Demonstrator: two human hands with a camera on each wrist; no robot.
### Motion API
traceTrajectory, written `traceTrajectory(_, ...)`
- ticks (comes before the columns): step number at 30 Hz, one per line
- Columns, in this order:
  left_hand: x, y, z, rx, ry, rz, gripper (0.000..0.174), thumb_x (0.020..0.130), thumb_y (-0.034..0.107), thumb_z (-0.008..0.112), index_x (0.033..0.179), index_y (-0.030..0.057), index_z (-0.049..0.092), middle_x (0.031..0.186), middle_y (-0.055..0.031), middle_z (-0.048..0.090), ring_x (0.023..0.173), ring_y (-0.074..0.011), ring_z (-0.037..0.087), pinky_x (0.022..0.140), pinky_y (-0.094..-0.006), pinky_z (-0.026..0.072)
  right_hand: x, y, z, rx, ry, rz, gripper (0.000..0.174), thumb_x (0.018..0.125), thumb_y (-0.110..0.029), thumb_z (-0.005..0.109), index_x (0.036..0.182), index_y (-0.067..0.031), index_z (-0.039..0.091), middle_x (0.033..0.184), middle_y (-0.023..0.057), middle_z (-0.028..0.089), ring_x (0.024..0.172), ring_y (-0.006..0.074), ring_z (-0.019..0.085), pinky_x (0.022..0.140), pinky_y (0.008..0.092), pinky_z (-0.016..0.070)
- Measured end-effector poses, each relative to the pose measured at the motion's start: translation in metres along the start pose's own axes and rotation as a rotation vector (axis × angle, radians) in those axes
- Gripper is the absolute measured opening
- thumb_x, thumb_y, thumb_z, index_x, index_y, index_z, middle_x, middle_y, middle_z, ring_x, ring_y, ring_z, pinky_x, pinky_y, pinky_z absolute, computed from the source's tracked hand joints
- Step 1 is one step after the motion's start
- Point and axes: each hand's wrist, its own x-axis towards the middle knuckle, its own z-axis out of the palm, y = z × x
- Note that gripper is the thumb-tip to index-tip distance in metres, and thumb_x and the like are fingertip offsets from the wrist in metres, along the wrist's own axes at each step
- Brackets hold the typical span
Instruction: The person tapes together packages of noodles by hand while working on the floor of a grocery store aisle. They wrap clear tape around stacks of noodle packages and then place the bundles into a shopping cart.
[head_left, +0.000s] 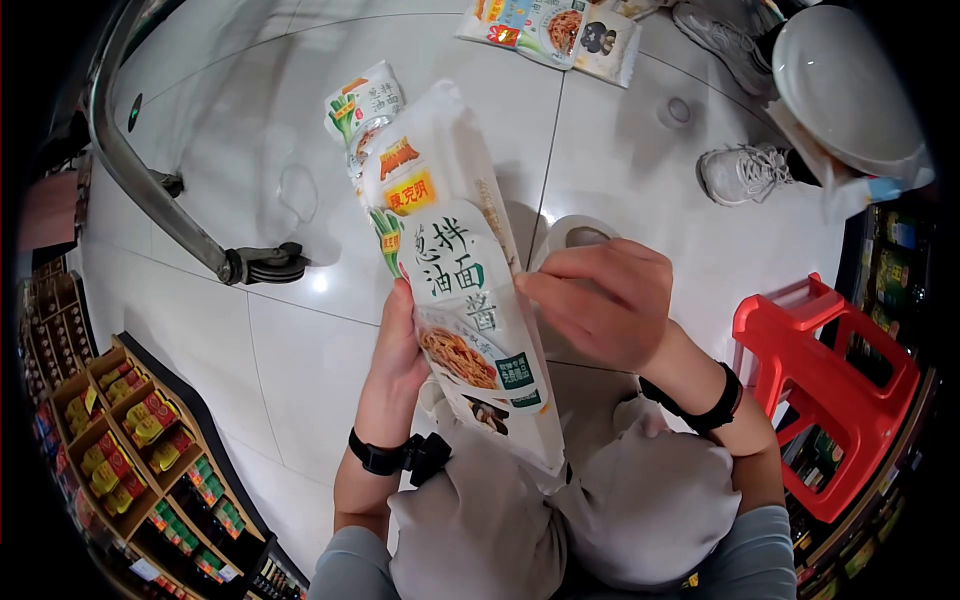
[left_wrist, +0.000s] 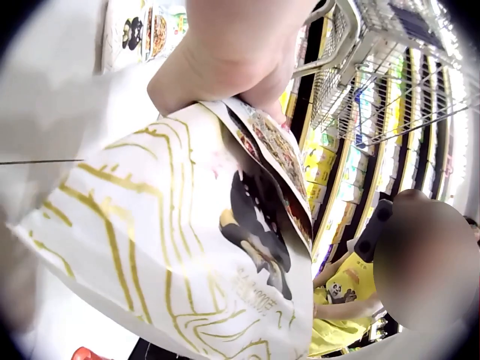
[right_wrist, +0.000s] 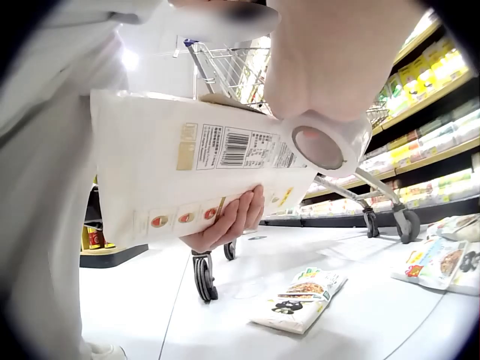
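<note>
My left hand [head_left: 400,335] grips a long white noodle packet [head_left: 448,125] by its left side, with a printed sauce sachet [head_left: 455,265] lying flat along its front. In the right wrist view, the fingers of that hand wrap behind the packet's barcoded back [right_wrist: 244,146]. My right hand [head_left: 610,300] holds a roll of clear tape [right_wrist: 319,146], its curled fingertips right at the packet's right edge. From the head view, the tape roll shows partly behind this hand. The packet's dark and gold print [left_wrist: 259,225] fills the left wrist view.
Another packet with a sachet [right_wrist: 300,300] lies on the tiled floor beyond. Farther off are more packets [head_left: 550,35], beside a person's white shoe [head_left: 745,175]. A trolley wheel [head_left: 265,265] stands left, a red stool [head_left: 830,390] right. Stocked shelves [head_left: 130,430] line the sides.
</note>
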Motion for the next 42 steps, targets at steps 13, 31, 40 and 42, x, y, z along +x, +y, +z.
traceTrajectory(13,-0.001,0.005,0.022,0.183,0.308,0.271,0.053,0.089,0.041,0.046,0.119,-0.0022,0.041,0.114,-0.0119,0.054,0.101,-0.02,0.055,0.086,-0.0324,0.0446,0.008,-0.011,0.004,0.294,-0.085,0.48,0.027,0.07,-0.008,0.065,0.096,-0.0159,0.066,0.082,0.0016,0.059,0.056,0.0136,0.056,0.046,0.0238,0.0434)
traceTrajectory(31,0.01,-0.024,0.02,0.738,0.394,0.464,0.031,0.071,0.001,0.068,0.099,-0.0021,0.053,0.091,-0.0079,0.063,0.082,-0.0117,0.058,0.075,-0.0249,0.0457,-0.037,0.029,0.016,0.928,-0.154,1.498,0.01,0.079,-0.006,0.061,0.088,-0.0018,0.063,0.083,0.0029,0.063,0.078,0.0085,0.057,0.072,0.022,0.0435)
traceTrajectory(40,0.027,-0.047,-0.009,0.484,0.351,0.067,0.032,0.081,0.013,0.062,0.107,-0.0025,0.053,0.098,-0.0083,0.061,0.084,-0.0116,0.057,0.077,-0.026,0.0453,-0.089,0.063,0.024,0.997,-0.454,1.147,0.01,0.084,-0.014,0.059,0.085,-0.0035,0.058,0.069,-0.0042,0.052,0.066,0.0015,0.043,0.057,0.0186,0.0367)
traceTrajectory(42,0.03,-0.046,-0.01,0.518,0.347,0.031,0.029,0.083,0.013,0.058,0.107,-0.0027,0.052,0.099,-0.0084,0.061,0.084,-0.0123,0.057,0.077,-0.0267,0.0457,-0.099,0.06,0.034,0.879,-0.454,1.099,0.013,0.084,-0.015,0.059,0.081,-0.0034,0.053,0.066,-0.006,0.046,0.057,0.0,0.038,0.048,0.0187,0.0302)
